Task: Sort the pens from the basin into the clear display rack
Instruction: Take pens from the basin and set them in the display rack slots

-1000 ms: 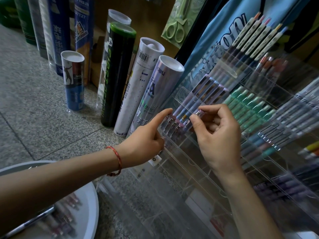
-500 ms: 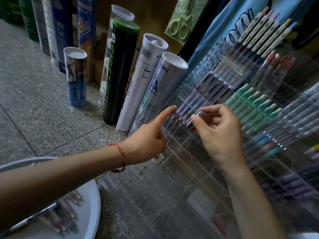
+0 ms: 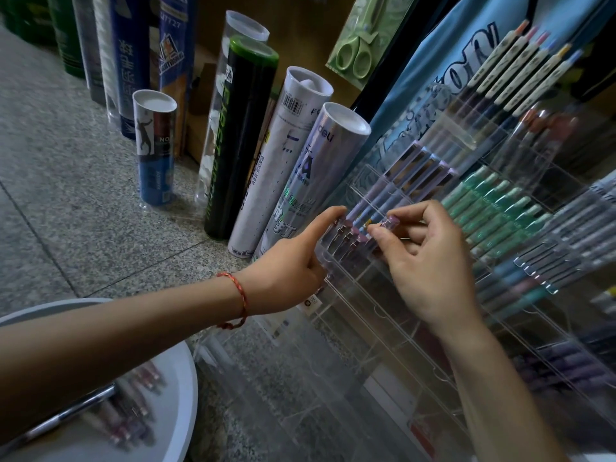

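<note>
Nearest us, the white basin [image 3: 180, 395] sits at the lower left edge, blurred pens [image 3: 133, 408] still inside. Beyond, our left hand [image 3: 286, 265], index finger out, touches the clear display rack [image 3: 376, 315] at its left edge. Our right hand [image 3: 430, 261] pinches a purple-capped pen [image 3: 388, 224] over a slot. Tubes [image 3: 300, 161] crowd the floor behind.

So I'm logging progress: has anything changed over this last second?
Barely. The right hand keeps pinching the clear purple-capped pen at the clear plastic display rack; the left hand still steadies the rack's edge. Nothing released; only the camera shifted.
</note>
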A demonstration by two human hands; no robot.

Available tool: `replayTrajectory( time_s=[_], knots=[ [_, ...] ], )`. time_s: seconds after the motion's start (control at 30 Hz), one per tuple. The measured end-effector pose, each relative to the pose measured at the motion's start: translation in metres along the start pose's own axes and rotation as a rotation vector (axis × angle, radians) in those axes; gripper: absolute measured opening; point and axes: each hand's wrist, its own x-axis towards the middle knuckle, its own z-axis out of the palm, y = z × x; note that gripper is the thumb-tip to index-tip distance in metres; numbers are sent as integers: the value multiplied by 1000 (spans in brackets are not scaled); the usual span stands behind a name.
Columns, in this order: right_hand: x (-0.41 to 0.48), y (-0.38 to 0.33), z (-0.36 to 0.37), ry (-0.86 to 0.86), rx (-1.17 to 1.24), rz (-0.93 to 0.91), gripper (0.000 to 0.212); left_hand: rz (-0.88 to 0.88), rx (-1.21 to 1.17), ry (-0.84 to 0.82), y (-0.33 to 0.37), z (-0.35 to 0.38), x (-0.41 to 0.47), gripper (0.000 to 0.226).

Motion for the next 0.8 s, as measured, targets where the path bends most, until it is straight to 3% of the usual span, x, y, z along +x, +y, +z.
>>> replayTrajectory(
  time_s=[0.2,0.33,0.63,0.8],
  knots=[
    [1,0,1,-31,-62,-11,28,2,11,7,0,0,2,81],
    [-6,8,5,-94,12,124,25,6,21,-24,2,-3,0,82],
    [-3,9,15,-83,-223,191,25,40,8,-26,-1,-4,0,83],
    [-10,3,9,-110,-216,176,56,72,-236,89,0,-9,-15,81]
  ],
)
